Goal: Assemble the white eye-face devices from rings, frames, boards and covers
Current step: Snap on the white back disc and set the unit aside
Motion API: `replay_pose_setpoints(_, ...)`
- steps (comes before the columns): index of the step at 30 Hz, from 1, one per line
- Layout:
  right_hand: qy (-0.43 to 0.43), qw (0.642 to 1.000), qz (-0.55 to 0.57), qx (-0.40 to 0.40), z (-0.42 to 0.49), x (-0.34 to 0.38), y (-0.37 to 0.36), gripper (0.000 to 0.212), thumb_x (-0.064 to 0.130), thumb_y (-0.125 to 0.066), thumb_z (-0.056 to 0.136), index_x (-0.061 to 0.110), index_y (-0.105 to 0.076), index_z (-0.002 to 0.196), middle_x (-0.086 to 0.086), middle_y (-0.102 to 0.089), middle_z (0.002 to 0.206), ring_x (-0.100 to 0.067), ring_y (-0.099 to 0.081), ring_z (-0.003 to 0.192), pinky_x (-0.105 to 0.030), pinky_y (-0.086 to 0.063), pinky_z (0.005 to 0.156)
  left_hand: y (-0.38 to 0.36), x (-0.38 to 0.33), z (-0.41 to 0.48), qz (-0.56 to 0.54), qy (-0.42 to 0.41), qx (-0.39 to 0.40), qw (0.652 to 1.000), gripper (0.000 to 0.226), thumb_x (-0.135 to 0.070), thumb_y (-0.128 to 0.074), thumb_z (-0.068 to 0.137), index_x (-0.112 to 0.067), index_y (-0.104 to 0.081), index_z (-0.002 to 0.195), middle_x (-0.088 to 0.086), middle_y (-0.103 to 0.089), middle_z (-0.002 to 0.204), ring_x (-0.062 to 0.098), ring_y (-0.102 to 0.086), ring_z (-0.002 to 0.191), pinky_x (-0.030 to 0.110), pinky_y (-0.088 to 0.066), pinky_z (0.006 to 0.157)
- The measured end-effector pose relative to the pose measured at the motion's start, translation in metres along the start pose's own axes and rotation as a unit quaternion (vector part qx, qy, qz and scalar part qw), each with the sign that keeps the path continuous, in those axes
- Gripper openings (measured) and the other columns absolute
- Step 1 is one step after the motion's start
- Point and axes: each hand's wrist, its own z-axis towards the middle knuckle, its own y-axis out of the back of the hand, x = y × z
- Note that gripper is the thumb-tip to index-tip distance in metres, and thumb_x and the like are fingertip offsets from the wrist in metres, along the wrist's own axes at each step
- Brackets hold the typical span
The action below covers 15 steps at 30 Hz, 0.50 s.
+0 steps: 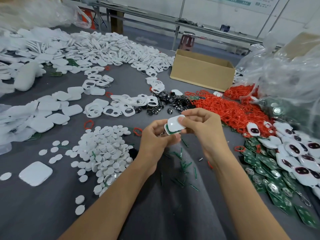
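Both hands meet over the grey table a little above the middle of the view. My left hand (155,135) grips a white frame with a green board (168,132) set in it. My right hand (199,125) pinches a white cover (174,124) and holds it tilted on top of the board. Red rings (230,110) lie in a heap to the right. White frames (110,110) lie beyond the hands. Finished eye-face devices (297,158) are piled at the right over green boards (270,177).
White discs (103,153) form a pile at my left forearm. White covers (52,118) spread along the left, one alone (35,173) at the near left. Black face pieces (164,103) lie behind the hands. A cardboard box (202,71) and plastic bags (290,75) stand at the back right.
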Motion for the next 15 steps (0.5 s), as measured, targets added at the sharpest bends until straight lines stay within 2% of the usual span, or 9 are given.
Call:
replay_pose_setpoints(4,0.014,0.997,-0.080,-0.002,0.0011,-0.0037,-0.0009,0.011,0.000,-0.073,0.079,0.004,-0.071,0.089,-0.017,-0.072,0.076,-0.023,-0.064,0.056,-0.030,-0.056,0.059,-0.0004,0.0003,-0.0010,0.004,0.000,0.004,1.000,0.048,0.013,-0.075,0.072,-0.001,-0.060,0.116,0.018,-0.071,0.109,0.040,-0.065,0.106,0.055,-0.051,0.096)
replay_pose_setpoints(7,0.049,0.983,-0.174,-0.015,0.0036,-0.0069,0.0010,0.011,0.006,-0.076,0.078,0.011,-0.073,0.087,-0.007,-0.072,0.075,-0.014,-0.067,0.063,-0.020,-0.051,0.058,-0.0008,0.0004,-0.0007,0.013,-0.001,0.003,1.000,0.050,0.013,-0.076,0.071,-0.002,-0.061,0.115,0.018,-0.071,0.108,0.039,-0.066,0.105,0.055,-0.051,0.096)
replay_pose_setpoints(9,0.057,0.979,-0.194,-0.016,0.0046,-0.0076,0.0027,0.010,0.007,-0.076,0.078,0.012,-0.073,0.087,-0.003,-0.071,0.072,-0.009,-0.065,0.062,-0.013,-0.046,0.055,-0.0014,0.0006,-0.0005,0.019,-0.003,0.002,1.000,0.049,0.014,-0.075,0.071,-0.002,-0.061,0.115,0.018,-0.071,0.107,0.037,-0.067,0.104,0.053,-0.052,0.096)
replay_pose_setpoints(13,0.054,0.979,-0.197,-0.001,0.0054,-0.0078,0.0060,0.010,0.006,-0.076,0.078,0.011,-0.074,0.087,-0.002,-0.069,0.068,-0.007,-0.062,0.058,-0.013,-0.046,0.055,-0.0021,0.0012,-0.0010,0.037,-0.013,0.004,0.999,0.046,0.014,-0.075,0.070,-0.005,-0.064,0.111,0.014,-0.074,0.102,0.026,-0.069,0.093,0.043,-0.055,0.092)
replay_pose_setpoints(15,0.057,0.977,-0.204,0.002,0.0058,-0.0086,0.0072,0.010,0.006,-0.076,0.078,0.012,-0.074,0.086,-0.005,-0.070,0.071,-0.012,-0.065,0.062,-0.018,-0.050,0.058,-0.0025,0.0010,-0.0010,0.041,-0.017,0.006,0.999,0.046,0.015,-0.075,0.070,-0.005,-0.064,0.110,0.012,-0.074,0.101,0.024,-0.069,0.092,0.039,-0.055,0.089)
